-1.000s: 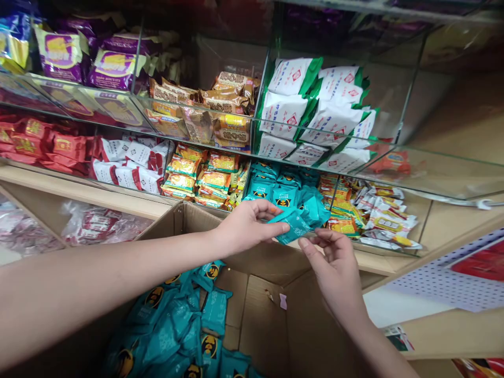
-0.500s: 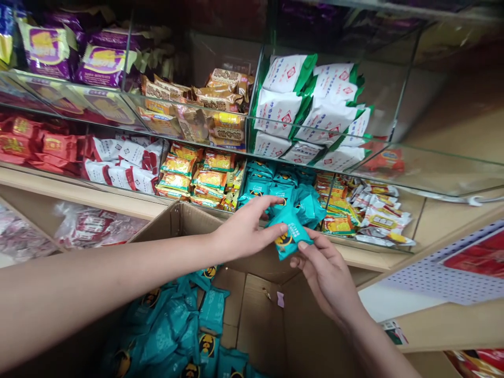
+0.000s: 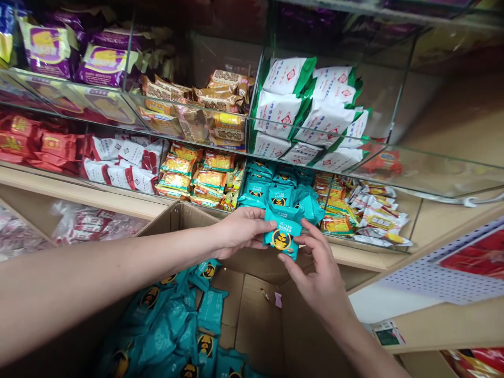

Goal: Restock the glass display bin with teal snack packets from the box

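A teal snack packet [image 3: 282, 233] with a round yellow and black logo is held upright between both hands, just in front of the shelf edge. My left hand [image 3: 241, 231] grips its left side with thumb and fingers. My right hand [image 3: 317, 270] pinches its right and lower edge. Right behind the packet, a glass-fronted shelf bin [image 3: 275, 191] holds several more teal packets. Below my arms an open cardboard box [image 3: 260, 320] has a pile of the same teal packets [image 3: 173, 325] in its left half.
Neighbouring bins hold yellow-orange packets [image 3: 199, 176], red and white packets [image 3: 118, 163] and mixed packets [image 3: 366, 210]. Above, white and green bags [image 3: 311, 105], brown packets [image 3: 197, 105] and purple bags [image 3: 79, 52] sit behind glass. A wooden shelf ledge [image 3: 82, 191] runs along the front.
The teal packet has been turned from lying flat and edge-on to upright with its logo facing me. Both hands have closed in on it, and my right hand now grips it.
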`<move>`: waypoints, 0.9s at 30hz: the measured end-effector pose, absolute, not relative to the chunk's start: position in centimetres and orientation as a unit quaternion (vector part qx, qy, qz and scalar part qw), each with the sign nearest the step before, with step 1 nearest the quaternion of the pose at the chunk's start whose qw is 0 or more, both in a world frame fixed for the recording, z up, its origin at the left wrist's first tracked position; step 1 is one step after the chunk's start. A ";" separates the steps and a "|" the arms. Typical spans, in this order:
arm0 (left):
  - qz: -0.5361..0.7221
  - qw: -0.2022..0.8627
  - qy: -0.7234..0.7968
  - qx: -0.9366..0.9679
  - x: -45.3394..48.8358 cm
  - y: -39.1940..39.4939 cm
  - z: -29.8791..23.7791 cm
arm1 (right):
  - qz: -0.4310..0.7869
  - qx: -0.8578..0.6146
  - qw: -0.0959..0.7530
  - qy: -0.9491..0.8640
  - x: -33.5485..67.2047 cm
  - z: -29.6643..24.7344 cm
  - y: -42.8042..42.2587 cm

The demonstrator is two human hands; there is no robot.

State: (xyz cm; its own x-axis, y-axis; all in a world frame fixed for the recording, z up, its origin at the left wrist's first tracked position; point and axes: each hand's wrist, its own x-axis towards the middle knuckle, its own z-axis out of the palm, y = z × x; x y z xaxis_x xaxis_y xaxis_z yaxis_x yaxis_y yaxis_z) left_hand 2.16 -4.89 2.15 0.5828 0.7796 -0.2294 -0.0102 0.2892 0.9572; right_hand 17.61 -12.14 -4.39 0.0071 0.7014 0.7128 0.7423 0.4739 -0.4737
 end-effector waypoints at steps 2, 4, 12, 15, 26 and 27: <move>0.270 0.733 0.347 0.519 2.1 -4.8 2.0 | -0.034 -0.513 0.488 -0.705 17.9 -4.5 -12.0; 0.277 0.728 0.339 0.527 2.1 -4.8 1.9 | -0.086 -0.512 0.468 -0.715 18.1 -4.5 -12.0; 0.277 0.694 0.361 0.558 2.5 -4.5 2.2 | -0.281 -0.467 0.312 -0.778 19.3 -2.9 -11.1; 0.306 0.663 0.366 0.577 2.5 -4.3 2.4 | -0.318 -0.479 0.285 -0.767 20.9 -1.8 -9.4; 0.255 0.006 0.227 0.940 1.7 -1.9 2.1 | -0.442 -0.590 0.027 -0.675 21.8 2.8 -3.7; 0.241 -0.036 0.232 0.942 1.8 -1.4 2.3 | -0.431 -0.598 0.018 -0.675 21.5 2.9 -3.4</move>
